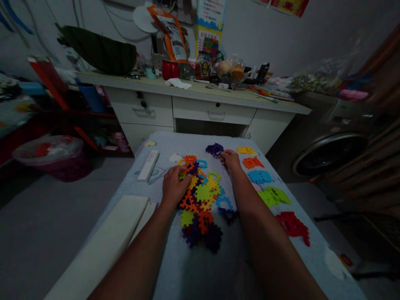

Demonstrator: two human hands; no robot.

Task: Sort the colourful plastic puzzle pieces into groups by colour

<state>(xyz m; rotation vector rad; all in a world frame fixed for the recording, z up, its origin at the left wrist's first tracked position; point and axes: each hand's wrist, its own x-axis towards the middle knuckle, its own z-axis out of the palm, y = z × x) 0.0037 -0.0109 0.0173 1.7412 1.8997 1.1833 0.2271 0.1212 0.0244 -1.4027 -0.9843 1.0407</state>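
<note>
The purple heap (214,148) lies on the far part of the cloth-covered tabletop (200,271), beyond the mixed pile (203,192) and a little to its right. The right hand (230,159) is the nearer one: its fingertips are drawn together at the heap's near right edge, so the heap lies just to the left of that hand and slightly farther off. The heap's longer side runs left to right. Whether a piece is pinched in those fingers I cannot tell.

The left hand (175,185) is well apart from the purple heap, which lies far and right of it. Its fingers are bent over the far left part of the mixed pile, thumb to the right, touching pieces there; whether they grip one is hidden. The pile's long axis runs from far to near, drifting slightly right at its near end, so most of it lies right of and nearer than that hand.

Right of the right arm, a row of heaps runs from far to near, slanting right: yellow heap (246,150), orange heap (253,162), blue heap (260,177), green heap (274,196), red heap (293,227). The right forearm reaches between this row and the mixed pile. The yellow heap is the nearest of them to the right hand, just beyond it to the right.
</note>
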